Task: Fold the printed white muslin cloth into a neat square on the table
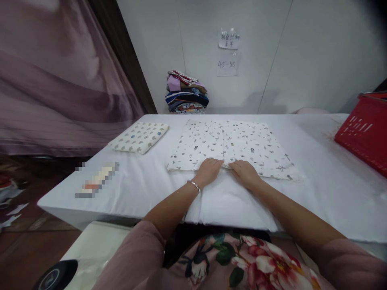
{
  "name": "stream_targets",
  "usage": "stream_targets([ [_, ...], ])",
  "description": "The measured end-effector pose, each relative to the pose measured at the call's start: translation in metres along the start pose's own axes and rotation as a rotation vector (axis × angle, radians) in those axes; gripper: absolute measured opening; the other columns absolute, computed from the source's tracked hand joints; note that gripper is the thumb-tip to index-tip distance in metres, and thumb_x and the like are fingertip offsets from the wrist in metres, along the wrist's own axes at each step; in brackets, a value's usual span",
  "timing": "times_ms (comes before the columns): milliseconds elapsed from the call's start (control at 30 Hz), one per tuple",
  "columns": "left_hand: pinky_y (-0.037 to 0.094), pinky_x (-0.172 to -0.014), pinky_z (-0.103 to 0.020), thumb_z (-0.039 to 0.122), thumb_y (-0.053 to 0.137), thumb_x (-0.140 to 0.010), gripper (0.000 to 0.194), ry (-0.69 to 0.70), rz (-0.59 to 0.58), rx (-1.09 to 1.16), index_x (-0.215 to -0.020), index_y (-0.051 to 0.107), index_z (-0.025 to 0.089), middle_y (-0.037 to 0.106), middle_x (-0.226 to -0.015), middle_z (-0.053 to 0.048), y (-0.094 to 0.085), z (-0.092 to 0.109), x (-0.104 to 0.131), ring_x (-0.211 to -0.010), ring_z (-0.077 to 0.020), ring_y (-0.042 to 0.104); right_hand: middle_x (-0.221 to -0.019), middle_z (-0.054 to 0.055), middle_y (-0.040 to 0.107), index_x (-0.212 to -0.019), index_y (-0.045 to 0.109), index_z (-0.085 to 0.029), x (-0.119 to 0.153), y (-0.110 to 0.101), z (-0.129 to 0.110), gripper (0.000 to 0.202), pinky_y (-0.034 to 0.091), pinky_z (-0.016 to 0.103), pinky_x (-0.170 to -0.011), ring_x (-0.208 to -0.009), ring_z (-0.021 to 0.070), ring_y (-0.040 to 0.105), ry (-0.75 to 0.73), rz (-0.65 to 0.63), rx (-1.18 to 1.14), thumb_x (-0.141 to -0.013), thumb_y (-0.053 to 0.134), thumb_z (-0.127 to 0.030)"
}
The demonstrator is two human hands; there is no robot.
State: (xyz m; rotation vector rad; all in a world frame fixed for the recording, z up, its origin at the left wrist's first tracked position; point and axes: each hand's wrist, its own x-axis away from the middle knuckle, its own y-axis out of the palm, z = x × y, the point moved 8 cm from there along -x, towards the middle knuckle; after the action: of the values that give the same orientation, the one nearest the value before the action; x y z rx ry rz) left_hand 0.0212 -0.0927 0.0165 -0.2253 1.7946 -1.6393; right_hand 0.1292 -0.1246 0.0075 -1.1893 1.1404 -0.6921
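A white cloth with small printed figures (pixel 208 141) lies spread as a wide rectangle on the white-covered table (pixel 145 183). My left hand (pixel 211 170), with a bracelet at the wrist, grips the middle of its near edge. Close beside it, my right hand (pixel 244 172) grips the same edge, fingers bent over the cloth. A short stretch of layered edge shows between the two hands. The thumbs are mostly hidden.
A folded cream cloth with grey shapes (pixel 140 137) lies at the table's left. Nearer is a pixelated object (pixel 98 181). A red basket (pixel 364 133) stands at the right. Folded fabrics (pixel 187 94) are stacked behind the table, below papers on the wall (pixel 228 64).
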Motion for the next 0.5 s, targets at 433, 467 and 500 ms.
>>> stream_targets([
  [433, 0.036, -0.066, -0.034, 0.015, 0.045, -0.087, 0.018, 0.064, -0.09, -0.174, -0.075, 0.058, 0.016, 0.057, -0.082, -0.006, 0.02, 0.022, -0.005, -0.082, -0.0202, 0.05, -0.099, 0.008, 0.063, -0.1, 0.06, -0.017, -0.001, 0.003, 0.002, 0.021, 0.036, 0.03, -0.073, -0.089, 0.0197, 0.054, -0.008, 0.094, -0.032, -0.09, 0.041, -0.018],
  [467, 0.036, -0.067, -0.034, 0.014, 0.045, -0.087, 0.018, 0.071, -0.094, -0.179, -0.074, 0.058, 0.015, 0.057, -0.082, -0.006, 0.02, 0.023, -0.006, -0.082, -0.0202, 0.049, -0.098, 0.008, 0.063, -0.099, 0.06, -0.017, -0.001, 0.004, 0.003, 0.021, 0.036, 0.03, -0.073, -0.088, 0.0197, 0.054, -0.009, 0.096, -0.031, -0.09, 0.041, -0.018],
  [500, 0.036, -0.067, -0.034, 0.014, 0.045, -0.087, 0.018, 0.08, -0.091, -0.178, -0.075, 0.058, 0.015, 0.056, -0.083, -0.006, 0.02, 0.024, -0.005, -0.081, -0.0201, 0.049, -0.098, 0.008, 0.063, -0.099, 0.06, -0.017, -0.001, 0.004, 0.003, 0.021, 0.036, 0.03, -0.073, -0.088, 0.0198, 0.054, -0.009, 0.099, -0.03, -0.09, 0.041, -0.018],
])
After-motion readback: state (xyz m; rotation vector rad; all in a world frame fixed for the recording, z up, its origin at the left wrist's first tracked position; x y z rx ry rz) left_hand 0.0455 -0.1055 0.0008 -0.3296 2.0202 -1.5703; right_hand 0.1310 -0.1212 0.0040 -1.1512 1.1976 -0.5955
